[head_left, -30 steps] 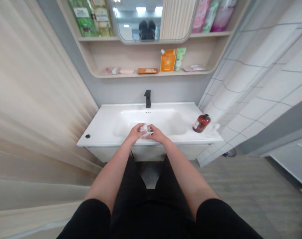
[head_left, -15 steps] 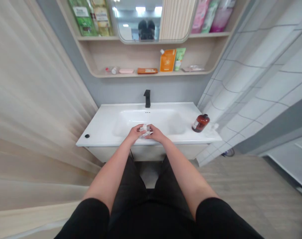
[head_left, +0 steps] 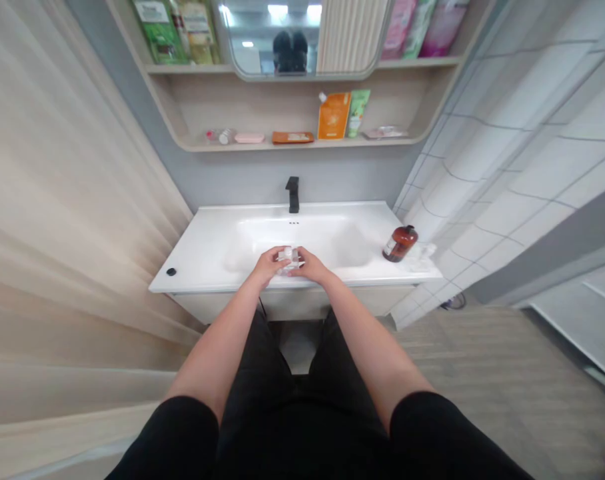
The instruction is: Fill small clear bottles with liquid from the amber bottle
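Both of my hands meet over the front of the white sink [head_left: 217, 247]. My left hand [head_left: 266, 265] and my right hand [head_left: 311, 265] are closed from either side on a small clear object [head_left: 287, 259] with a white top, perhaps a small bottle or jar. It is too small to name with certainty. The hands hold it just above the basin's front rim, below the black tap [head_left: 292, 194].
A brown pump bottle [head_left: 399, 243] stands at the sink's right end, beside a clear item [head_left: 422, 251]. A small black cap [head_left: 171, 271] lies at the left front corner. Shelves above hold an orange pouch [head_left: 334, 115], packets and small tins. A curtain hangs left, tiled wall right.
My hands stay closed on the small clear object in the same place over the basin. Only the view has drifted slightly.
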The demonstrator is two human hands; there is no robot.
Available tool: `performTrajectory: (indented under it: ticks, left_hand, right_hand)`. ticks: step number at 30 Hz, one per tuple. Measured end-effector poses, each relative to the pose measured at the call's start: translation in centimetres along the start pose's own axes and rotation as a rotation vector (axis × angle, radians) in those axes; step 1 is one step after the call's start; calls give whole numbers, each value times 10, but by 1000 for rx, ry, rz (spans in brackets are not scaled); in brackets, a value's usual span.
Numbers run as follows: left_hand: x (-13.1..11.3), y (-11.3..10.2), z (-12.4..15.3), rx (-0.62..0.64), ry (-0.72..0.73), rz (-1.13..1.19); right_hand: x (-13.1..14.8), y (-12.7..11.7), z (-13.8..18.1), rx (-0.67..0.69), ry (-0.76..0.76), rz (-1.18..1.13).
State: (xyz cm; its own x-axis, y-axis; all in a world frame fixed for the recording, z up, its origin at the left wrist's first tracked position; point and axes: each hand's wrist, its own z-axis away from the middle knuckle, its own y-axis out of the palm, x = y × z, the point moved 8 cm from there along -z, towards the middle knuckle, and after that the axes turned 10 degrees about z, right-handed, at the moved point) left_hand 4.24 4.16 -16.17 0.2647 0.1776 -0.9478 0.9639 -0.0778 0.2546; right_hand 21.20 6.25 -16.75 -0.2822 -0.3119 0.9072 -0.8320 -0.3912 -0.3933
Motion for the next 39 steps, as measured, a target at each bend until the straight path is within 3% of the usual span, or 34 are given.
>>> performTrajectory:
  ticks: [15, 28, 39]
  left_hand:
    - [-12, 4, 1, 25, 52, -69]
    - [-93, 17, -19, 68, 253, -453]
    - [-104, 12, -16, -16, 253, -538]
  right_hand:
    - [0, -1, -1, -16, -20, 40]
    - [1, -2, 2, -24, 5, 72]
    - [2, -1, 2, -15, 4, 52]
